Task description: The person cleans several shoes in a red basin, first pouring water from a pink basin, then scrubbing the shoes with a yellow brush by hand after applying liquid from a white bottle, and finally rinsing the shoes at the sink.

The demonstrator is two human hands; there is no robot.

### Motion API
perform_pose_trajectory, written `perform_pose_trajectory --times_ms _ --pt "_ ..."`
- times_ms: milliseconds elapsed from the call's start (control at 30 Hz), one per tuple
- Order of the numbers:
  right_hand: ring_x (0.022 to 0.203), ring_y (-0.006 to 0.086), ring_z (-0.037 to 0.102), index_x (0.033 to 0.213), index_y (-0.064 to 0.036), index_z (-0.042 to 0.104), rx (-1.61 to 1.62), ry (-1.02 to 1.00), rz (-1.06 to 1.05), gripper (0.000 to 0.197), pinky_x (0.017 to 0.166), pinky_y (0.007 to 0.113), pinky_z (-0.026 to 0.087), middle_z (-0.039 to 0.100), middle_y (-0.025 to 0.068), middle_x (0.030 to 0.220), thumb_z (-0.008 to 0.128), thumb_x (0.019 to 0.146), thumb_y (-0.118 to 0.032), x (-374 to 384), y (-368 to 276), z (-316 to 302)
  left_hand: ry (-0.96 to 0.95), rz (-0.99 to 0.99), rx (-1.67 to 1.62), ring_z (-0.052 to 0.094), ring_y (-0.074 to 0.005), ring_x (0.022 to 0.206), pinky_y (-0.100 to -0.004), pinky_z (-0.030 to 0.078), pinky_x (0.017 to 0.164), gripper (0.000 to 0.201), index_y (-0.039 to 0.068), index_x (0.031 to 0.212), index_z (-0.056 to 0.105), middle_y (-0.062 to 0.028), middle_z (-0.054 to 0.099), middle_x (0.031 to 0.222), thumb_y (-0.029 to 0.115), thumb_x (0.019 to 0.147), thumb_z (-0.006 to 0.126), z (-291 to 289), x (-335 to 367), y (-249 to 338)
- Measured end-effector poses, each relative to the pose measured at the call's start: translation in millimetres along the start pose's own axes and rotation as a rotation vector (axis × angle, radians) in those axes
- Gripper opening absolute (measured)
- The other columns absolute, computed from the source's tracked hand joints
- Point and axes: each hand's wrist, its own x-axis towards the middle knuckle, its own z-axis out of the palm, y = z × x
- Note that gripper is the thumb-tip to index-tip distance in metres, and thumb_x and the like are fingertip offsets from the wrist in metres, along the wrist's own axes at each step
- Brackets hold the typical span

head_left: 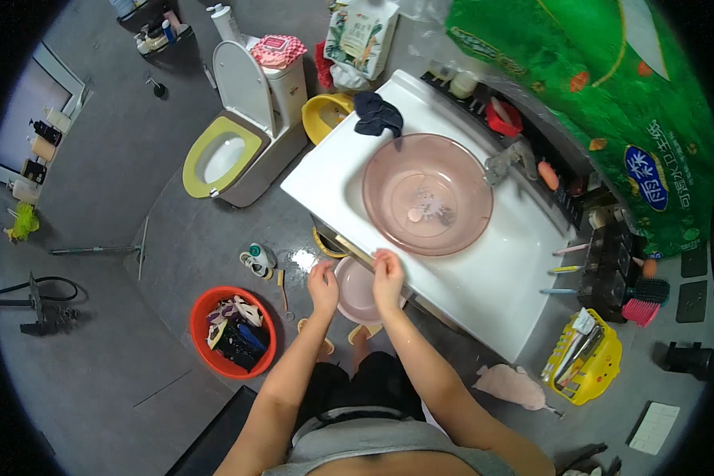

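Observation:
In the lower middle, my left hand (323,289) hangs in front of the washbasin, its fingers loosely bent and nothing seen in them. My right hand (388,284) is close to the basin's front edge, fingers half curled, also with nothing visible in it; whether it touches the edge I cannot tell. Between and below the hands, partly covered by the right one, is a pale pink tub (355,292) low near my feet. A clear pinkish plastic basin (381,214) rests in the white sink (516,278), under the faucet (509,163). A dark cloth (378,114) lies over the sink's far left corner.
Left of my legs, a red bucket (200,349) holds clothes or shoes. Beside it are a shoe (255,266), a white-and-green bottle (263,255) and a brush (282,287). A toilet (250,178) stands far left. A yellow basket (607,373) hangs right; a green package (611,95) juts in above.

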Motion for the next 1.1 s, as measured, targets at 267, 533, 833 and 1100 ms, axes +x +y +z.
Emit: perform_pose_trajectory --times_ms 267,533,833,1100 --pt "0.061 0.009 0.052 0.09 -0.0009 0.053 0.002 -0.281 0.536 0.017 0.054 0.019 0.042 0.057 0.0047 0.078 0.039 0.081 -0.002 -87.7 89.3 79.9 0.057 -0.121 0.108 0.051 -0.0276 0.087 -0.0343 0.04 0.079 0.017 0.005 0.083 0.059 -0.0115 0.056 0.09 0.001 0.07 0.05 -81.1 -49.7 -116.7" --pt "0.057 0.0094 0.05 0.088 -0.0025 0.053 -0.158 -0.633 0.741 0.015 0.05 0.02 0.041 0.057 0.0053 0.075 0.043 0.079 -0.005 -160.6 197.7 101.2 0.271 -0.424 0.16 0.053 -0.0298 0.082 -0.0359 0.041 0.076 0.015 0.004 0.083 0.059 -0.0131 0.057 0.087 0.003 0.072 0.049 -135.8 -131.1 -213.6" --pt "0.054 0.01 0.05 0.087 -0.0039 0.052 -0.312 -0.657 0.954 0.014 0.047 0.021 0.04 0.057 0.0056 0.072 0.041 0.078 -0.003 -204.9 303.0 145.1 0.344 -0.515 0.134 0.054 -0.0279 0.084 -0.0336 0.041 0.077 0.014 0.003 0.08 0.058 -0.0125 0.057 0.087 0.0 0.07 0.049 -177.0 -181.7 -318.7" --pt "0.05 0.0075 0.048 0.083 -0.0063 0.051 -0.357 -0.587 0.973 0.007 0.042 0.02 0.039 0.056 0.0025 0.069 0.045 0.079 -0.006 -278.4 458.7 193.7 0.232 -0.458 0.08 0.052 -0.0285 0.083 -0.0356 0.041 0.074 0.016 0.004 0.082 0.057 -0.0117 0.057 0.084 0.0 0.069 0.05 -193.0 -194.8 -493.2"
